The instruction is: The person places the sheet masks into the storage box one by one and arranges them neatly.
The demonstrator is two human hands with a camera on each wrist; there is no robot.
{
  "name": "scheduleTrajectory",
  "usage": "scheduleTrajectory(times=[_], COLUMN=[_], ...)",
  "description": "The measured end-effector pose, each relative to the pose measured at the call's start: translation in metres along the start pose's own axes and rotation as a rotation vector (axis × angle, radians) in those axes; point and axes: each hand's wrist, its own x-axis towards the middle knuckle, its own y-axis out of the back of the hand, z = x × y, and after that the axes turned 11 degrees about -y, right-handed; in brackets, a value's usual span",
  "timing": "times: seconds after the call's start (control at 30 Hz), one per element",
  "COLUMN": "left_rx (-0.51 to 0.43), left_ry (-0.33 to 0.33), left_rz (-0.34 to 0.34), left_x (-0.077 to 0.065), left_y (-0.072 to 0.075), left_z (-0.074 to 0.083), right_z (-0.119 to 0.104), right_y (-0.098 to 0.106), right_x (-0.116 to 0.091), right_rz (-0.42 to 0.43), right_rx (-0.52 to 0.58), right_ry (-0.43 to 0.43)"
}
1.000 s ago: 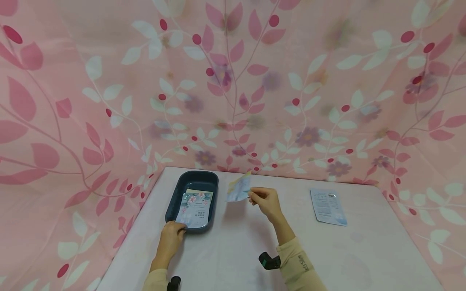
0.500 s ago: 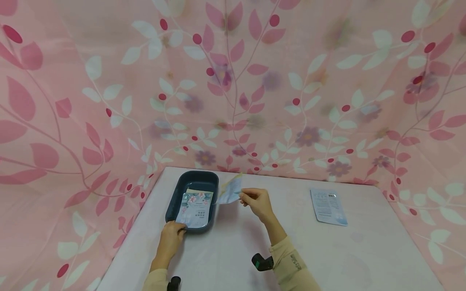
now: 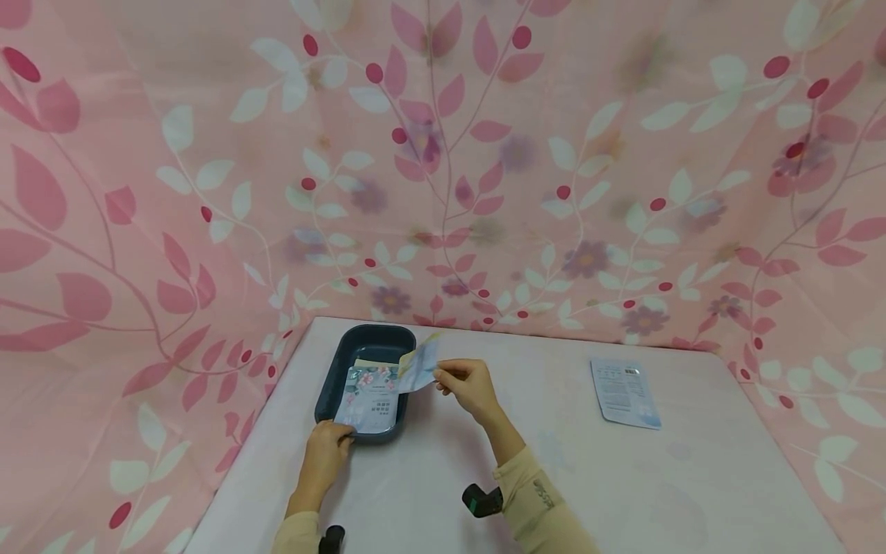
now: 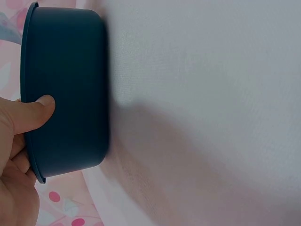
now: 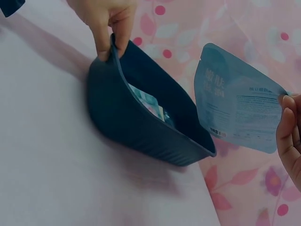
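- The right hand [image 3: 471, 385] pinches a pale blue sachet [image 3: 419, 372] by its right edge, fingertips closed on it.
- The sachet hangs over the right rim of the dark blue tray [image 3: 331, 375], long axis reaching leftward from the fingers.
- The left hand [image 3: 325, 454] grips the tray's near rim, thumb outside the wall.
- Inside lie what look like floral sachets [image 3: 370, 396].

Bare table [image 3: 484, 462] between tray [image 3: 332, 362] and packet [image 3: 623, 392]
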Motion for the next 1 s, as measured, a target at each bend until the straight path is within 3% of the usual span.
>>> scheduleTrajectory(times=[0.17,0.4,0.47,0.7,1.0], left_rx=[0.009,0.014,0.015,0.020,0.023], left_ry=[-0.015,-0.037,-0.045,-0.045,-0.046], left_rz=[0.008,0.033,0.038,0.038,0.036], left_x=[0.000,0.000,0.000,0.000,0.000], left_y=[0.000,0.000,0.000,0.001,0.001], left_z=[0.002,0.001,0.001,0.001,0.001], right_z=[0.006,-0.015,-0.012,0.020,0.059], right_y=[-0.008,-0.024,-0.027,-0.033,-0.041], right_x=[0.002,-0.009,-0.008,-0.001,0.002], right_rz=[-0.019,-0.023,-0.019,0.008,0.162], right_rx=[0.003,-0.024,-0.021,-0.011,-0.101], right_ry=[0.004,-0.046,-0.071,-0.094,-0.149])
